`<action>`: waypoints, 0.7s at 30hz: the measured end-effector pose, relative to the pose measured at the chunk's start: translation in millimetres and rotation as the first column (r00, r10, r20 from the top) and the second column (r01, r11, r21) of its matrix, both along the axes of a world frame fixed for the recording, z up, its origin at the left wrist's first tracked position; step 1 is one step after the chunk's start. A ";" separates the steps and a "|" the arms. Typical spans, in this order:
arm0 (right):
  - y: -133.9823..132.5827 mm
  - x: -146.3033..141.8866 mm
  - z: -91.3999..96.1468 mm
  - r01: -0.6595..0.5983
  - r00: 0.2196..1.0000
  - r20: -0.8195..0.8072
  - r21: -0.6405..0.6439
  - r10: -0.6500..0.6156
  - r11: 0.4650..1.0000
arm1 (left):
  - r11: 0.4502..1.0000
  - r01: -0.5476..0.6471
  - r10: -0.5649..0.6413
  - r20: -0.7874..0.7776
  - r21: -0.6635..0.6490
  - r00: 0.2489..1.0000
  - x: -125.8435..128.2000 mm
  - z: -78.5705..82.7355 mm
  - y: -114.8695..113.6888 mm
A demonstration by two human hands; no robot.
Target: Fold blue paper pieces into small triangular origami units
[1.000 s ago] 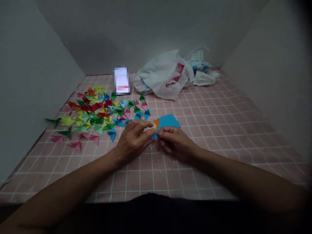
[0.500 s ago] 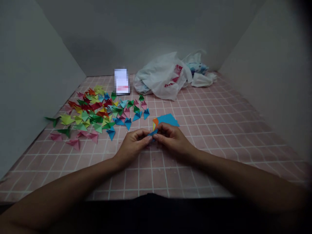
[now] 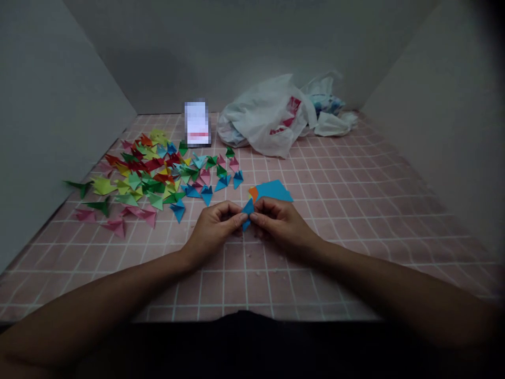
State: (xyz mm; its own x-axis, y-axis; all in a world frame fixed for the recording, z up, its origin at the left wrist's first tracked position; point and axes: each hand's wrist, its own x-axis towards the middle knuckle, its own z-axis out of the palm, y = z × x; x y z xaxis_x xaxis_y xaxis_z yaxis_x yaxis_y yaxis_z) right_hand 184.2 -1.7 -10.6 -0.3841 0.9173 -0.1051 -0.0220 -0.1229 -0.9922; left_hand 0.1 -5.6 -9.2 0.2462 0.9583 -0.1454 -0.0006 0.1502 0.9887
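Observation:
My left hand [image 3: 215, 227] and my right hand [image 3: 280, 223] meet at the fingertips over the pink checked table [image 3: 347, 210]. Between them they pinch a small folded blue paper piece [image 3: 247, 212], held upright just above the surface. Right behind my right hand lies a small stack of flat blue paper sheets [image 3: 275, 191] with an orange sheet showing at its left edge. A spread of several folded paper triangles [image 3: 153, 176] in red, green, yellow, pink and blue covers the table to the left.
A white plastic bag [image 3: 268, 118] with red print lies at the back, with another crumpled bag [image 3: 329, 113] beside it. A small white card [image 3: 197, 123] stands against the back wall. Grey walls enclose the table on the left, back and right.
Both hands lifted the blue piece off the table and drew a little toward me. The piece, flat under my fingers before, now stands upright between my fingertips.

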 end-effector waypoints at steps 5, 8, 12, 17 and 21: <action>2.3 1.5 -4.0 -0.011 0.999 -0.034 -0.030 0.010 0.999 | 0.999 -0.036 0.033 0.061 0.040 0.998 1.1 -3.0 1.8; 4.0 2.2 -6.3 -0.039 0.992 -0.123 -0.064 0.031 0.997 | 0.997 -0.041 0.037 0.058 0.067 0.998 0.5 -2.9 1.8; 5.5 2.7 -9.6 -0.047 0.985 -0.172 -0.099 0.029 0.994 | 0.995 -0.046 0.040 0.074 0.092 0.996 -0.1 -2.4 1.3; 6.5 2.9 -11.8 -0.052 0.978 -0.207 -0.122 0.026 0.991 | 0.993 -0.025 0.017 0.073 0.115 0.997 -0.2 -2.8 2.1; 6.5 2.6 -11.5 -0.052 0.976 -0.219 -0.132 0.022 0.990 | 0.991 -0.040 0.030 0.080 0.129 0.996 0.2 -2.0 1.8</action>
